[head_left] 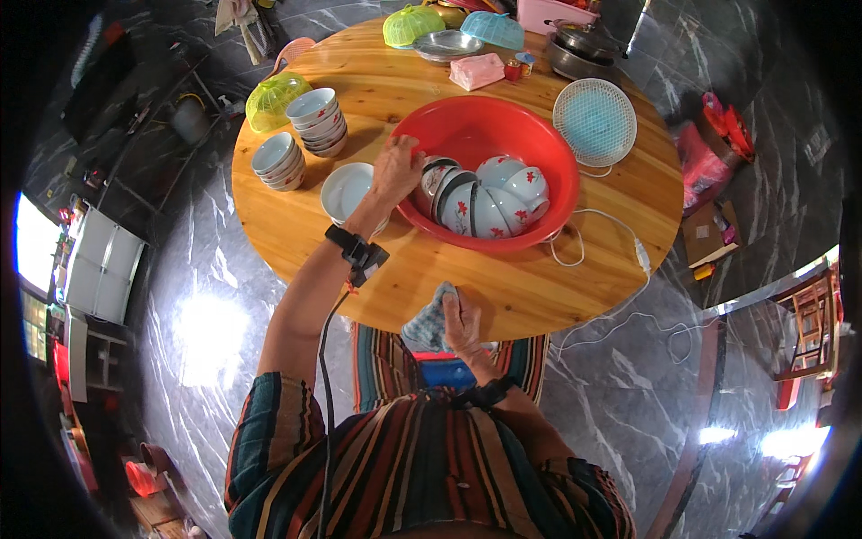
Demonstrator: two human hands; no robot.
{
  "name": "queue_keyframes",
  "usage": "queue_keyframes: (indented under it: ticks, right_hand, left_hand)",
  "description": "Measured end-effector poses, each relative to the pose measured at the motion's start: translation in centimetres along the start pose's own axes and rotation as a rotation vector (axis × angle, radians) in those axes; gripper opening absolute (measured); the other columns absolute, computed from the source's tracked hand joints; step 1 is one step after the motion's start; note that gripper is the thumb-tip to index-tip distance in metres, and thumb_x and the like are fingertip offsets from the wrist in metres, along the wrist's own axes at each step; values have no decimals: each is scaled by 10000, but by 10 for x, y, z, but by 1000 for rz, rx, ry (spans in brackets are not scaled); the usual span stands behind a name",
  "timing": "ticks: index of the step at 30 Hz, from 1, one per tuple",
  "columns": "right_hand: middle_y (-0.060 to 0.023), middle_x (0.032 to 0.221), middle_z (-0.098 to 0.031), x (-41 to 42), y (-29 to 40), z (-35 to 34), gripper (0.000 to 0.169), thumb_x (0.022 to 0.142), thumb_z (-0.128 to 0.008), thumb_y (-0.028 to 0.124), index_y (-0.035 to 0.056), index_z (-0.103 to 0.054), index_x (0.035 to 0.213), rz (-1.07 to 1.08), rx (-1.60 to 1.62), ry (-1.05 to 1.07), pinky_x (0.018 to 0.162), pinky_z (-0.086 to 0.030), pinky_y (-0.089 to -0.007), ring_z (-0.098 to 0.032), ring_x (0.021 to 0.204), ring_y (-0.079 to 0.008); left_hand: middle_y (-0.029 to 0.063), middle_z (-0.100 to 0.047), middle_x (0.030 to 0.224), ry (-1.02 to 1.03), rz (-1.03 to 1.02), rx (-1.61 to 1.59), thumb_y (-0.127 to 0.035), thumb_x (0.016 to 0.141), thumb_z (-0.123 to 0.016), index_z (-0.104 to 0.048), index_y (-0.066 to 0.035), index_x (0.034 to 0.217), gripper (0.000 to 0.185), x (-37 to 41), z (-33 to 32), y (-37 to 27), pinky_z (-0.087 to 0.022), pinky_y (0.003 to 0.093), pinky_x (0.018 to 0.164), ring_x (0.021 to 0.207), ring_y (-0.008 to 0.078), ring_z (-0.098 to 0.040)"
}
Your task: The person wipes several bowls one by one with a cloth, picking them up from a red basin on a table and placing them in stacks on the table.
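My left hand (399, 168) is over the left rim of a red plastic basin (485, 124), beside the bowls inside; its fingers are curled, and whether they grip anything is hidden. Several white porcelain bowls with red flowers (497, 209) lie tilted against one another in the basin. My right hand (463, 320) holds a blue-grey checked cloth (429, 325) at the table's near edge. Left of the basin, white bowls (347, 192) stand partly behind my left forearm. A taller bowl stack (316, 118) and a shorter bowl stack (276, 160) stand farther left.
The round wooden table (532, 290) also bears a round white-and-blue basket (594, 122) and white cable (609, 222) at right. Mesh food covers (278, 101), a metal tray (448, 45), a pink tissue pack (477, 71) and a metal pot (578, 57) stand around its far side.
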State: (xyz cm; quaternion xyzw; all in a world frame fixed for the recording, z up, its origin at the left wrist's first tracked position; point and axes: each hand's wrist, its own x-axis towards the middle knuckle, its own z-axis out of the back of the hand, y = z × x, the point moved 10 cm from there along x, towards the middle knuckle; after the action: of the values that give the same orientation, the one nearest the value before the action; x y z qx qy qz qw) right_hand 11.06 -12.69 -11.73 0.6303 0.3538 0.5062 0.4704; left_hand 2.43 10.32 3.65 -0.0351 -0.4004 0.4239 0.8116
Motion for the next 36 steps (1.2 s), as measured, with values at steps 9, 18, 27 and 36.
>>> queue_keyframes:
  ticks: [9,18,27,36]
  right_hand:
    - [37,597,-428,-1,4,-1,346,920,-574,313,18,-589,1099,-21,100,-16,474,-295,-334,-363,531,-88]
    - [-26,605,-469,0,21,-3,275,885,-607,267,37,-597,1036,165,-95,12,484,-355,-339,-391,544,-117]
    - [-37,622,-477,0,1,-2,215,865,-610,203,15,-584,966,3,-9,7,493,-361,-300,-414,568,-88]
    - [-35,866,-618,1,25,-1,282,865,-599,167,-6,-599,1088,91,-17,37,656,-448,-306,-521,745,-114]
  left_hand:
    - [212,-599,1006,-217,376,554,-225,776,-649,-533,-11,1079,389,-61,111,85,-472,474,784,943,371,-585]
    - [217,-656,975,188,612,456,-203,760,-591,-661,-7,929,268,-87,92,127,-492,466,799,940,390,-621]
    - [219,-664,767,237,734,228,-129,735,-529,-649,39,897,262,-90,93,146,-519,445,621,736,372,-660]
    - [133,-640,772,13,899,-1034,-70,766,-522,-590,69,953,243,-134,106,106,-560,326,550,598,207,-646]
